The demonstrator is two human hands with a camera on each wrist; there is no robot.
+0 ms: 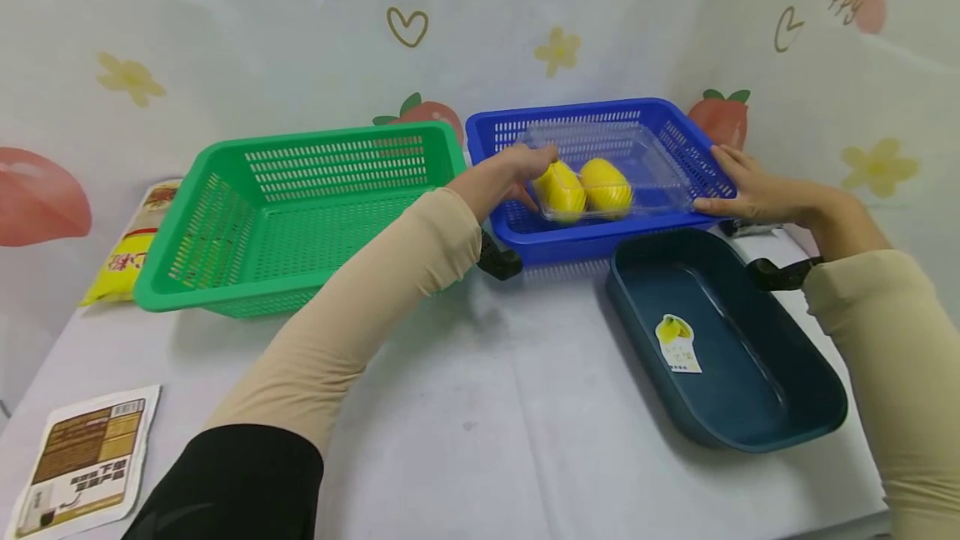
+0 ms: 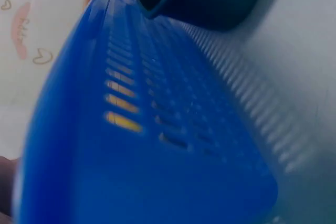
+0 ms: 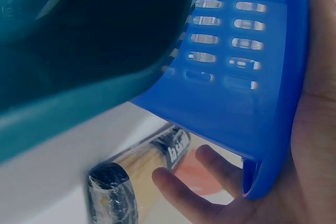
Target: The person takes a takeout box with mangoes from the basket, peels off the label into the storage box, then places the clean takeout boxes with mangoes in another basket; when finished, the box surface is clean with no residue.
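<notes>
A blue basket [image 1: 551, 250] with slotted walls stands at the back right. Inside it lies a clear plastic box [image 1: 656, 177] holding two yellow rounded things [image 1: 606, 187] with a ribbed surface. My left hand [image 1: 510, 176] holds the box by its left end, fingers on the upper edge and thumb lower down; the box hides part of the grip. At the basket's right corner, my right hand [image 1: 761, 188] grips the rim. In the right wrist view, that rim of the blue basket [image 3: 294, 77] sits against the palm, with fingers [image 3: 184, 195] reaching underneath.
A dark teal basin [image 1: 738, 357] with a fruit label stands before the blue basket. Left is a green basket [image 1: 300, 252], with a yellow bag [image 1: 120, 265] behind it. A flat packet [image 1: 90, 461] lies front left. A wrapped roll-shaped package [image 3: 144, 169] lies beside the basin.
</notes>
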